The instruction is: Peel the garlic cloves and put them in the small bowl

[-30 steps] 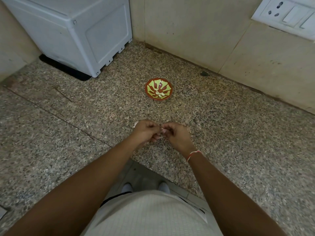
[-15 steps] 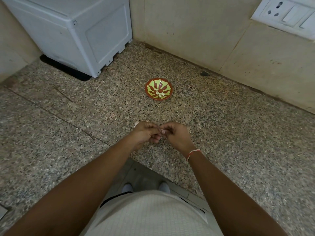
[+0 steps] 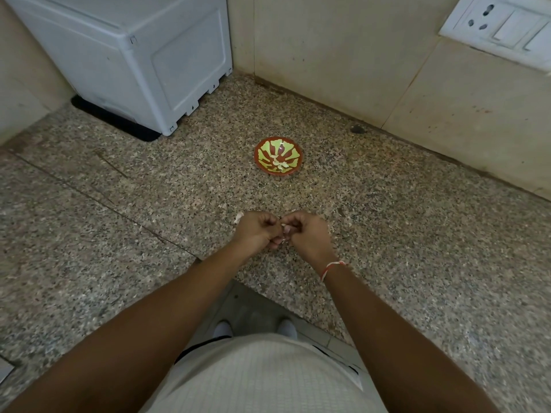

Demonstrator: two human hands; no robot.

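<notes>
Hands, left hand point(image 3: 258, 232) and right hand point(image 3: 308, 234), pinch garlic clove point(image 3: 284, 231) (mostly hidden)

One head-worn wide-angle camera looks steeply down onto the countertop point(image 3: 417, 234).

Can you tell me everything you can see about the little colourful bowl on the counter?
The small bowl is round and shallow, reddish-brown with yellow-green patches spreading from its middle like petals. It looks glazed, with a bit of shine inside. It sits upright on the speckled stone counter, near the wall corner and beyond both hands. A few pale pieces lie in its bottom, probably peeled garlic. No hand touches it.
</notes>
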